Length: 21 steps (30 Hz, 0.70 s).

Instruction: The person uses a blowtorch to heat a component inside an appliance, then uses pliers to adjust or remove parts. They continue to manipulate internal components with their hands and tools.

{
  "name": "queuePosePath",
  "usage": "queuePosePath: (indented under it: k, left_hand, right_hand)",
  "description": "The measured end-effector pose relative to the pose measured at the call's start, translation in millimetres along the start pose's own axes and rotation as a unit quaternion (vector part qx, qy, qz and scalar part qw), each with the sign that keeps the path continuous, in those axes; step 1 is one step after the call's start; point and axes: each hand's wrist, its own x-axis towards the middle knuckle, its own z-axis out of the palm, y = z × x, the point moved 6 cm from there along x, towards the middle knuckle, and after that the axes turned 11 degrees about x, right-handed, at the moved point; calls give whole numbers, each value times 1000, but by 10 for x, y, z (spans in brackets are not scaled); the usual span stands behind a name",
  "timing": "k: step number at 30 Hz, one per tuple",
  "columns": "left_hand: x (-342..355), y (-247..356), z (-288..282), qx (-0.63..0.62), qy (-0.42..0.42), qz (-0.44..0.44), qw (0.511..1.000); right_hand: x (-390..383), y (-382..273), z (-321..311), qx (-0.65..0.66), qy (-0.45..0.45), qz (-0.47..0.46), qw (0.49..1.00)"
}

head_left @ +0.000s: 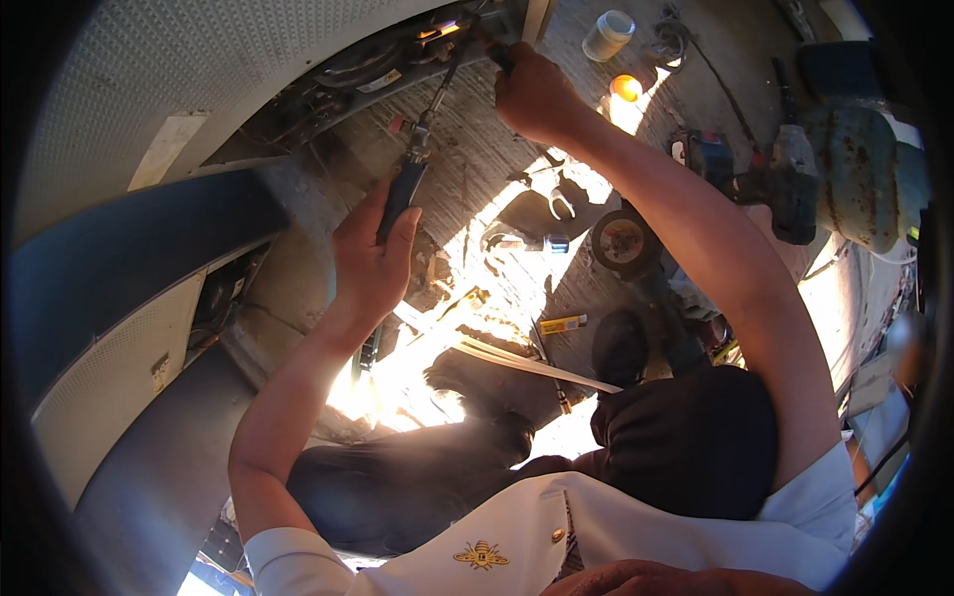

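My left hand (375,243) is wrapped round the blue handle of a gas torch (405,189). The torch's thin metal neck points up and away toward an opening in a machine (373,74). An orange-yellow flame (439,32) glows by the dark metal parts there. Beyond it, my right hand (542,99) is closed on a dark-handled tool (500,55). That tool's tip reaches close to the flame and the torch's end, but its kind is hard to make out. Shadow hides the exact spot where the tips meet the metal.
Perforated pale panels (248,70) curve along the left. A white jar (608,36) and an orange round thing (626,87) sit at the far right. Nearer lie an open-ended wrench (561,204), an angle grinder (624,243), thin pale rods (537,366), a cordless drill (792,184) and a rusty green cylinder (855,179).
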Motion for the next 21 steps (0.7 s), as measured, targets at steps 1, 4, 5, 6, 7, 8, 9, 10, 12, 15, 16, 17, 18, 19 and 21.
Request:
queuePosePath:
  k: [1,4,5,6,7,8,9,10,12,15,16,17,18,19,21]
  left_hand:
    - [-4,-10,3,2,-1,-2,1000]
    - [-32,-24,-3,4,0,-7,1000]
    - [-43,-28,-7,4,1,-8,1000]
    - [-45,-43,-10,5,2,-12,1000]
    - [-48,-60,-12,5,3,-16,1000]
    - [-51,-73,-14,6,4,-20,1000]
    - [-54,-66,-15,5,6,-13,1000]
    - [-57,-56,-13,4,8,-7,1000]
    - [-63,-50,-14,4,9,-1,1000]
    - [-73,-57,-15,7,9,-2,1000]
    - [-78,-62,-14,9,10,-3,1000]
    - [-82,-65,-14,11,10,-5,1000]
    - [-80,-58,-15,12,12,-5,1000]
    - [-75,-45,-16,12,13,-4,1000]
    - [-70,-36,-19,14,14,-1,1000]
  right_hand:
    - [5,2,-3,-5,1,-6,1000]
    - [20,40,3,-11,13,11,1000]
    - [22,46,8,-10,12,10,1000]
    - [22,50,5,-10,11,9,1000]
    - [22,55,4,-10,10,8,1000]
    - [22,63,5,-12,10,11,1000]
    - [21,61,4,-13,10,14,1000]
    - [21,59,2,-15,10,17,1000]
    - [7,44,-8,-8,11,17,1000]
    - [-11,-7,-29,-11,7,17,1000]
    - [-14,-23,-29,-14,5,17,1000]
    - [-15,-24,-26,-13,5,18,1000]
    - [-14,-21,-26,-13,6,19,1000]
    - [-13,-18,-26,-14,6,20,1000]
    - [-12,-18,-24,-15,5,21,1000]
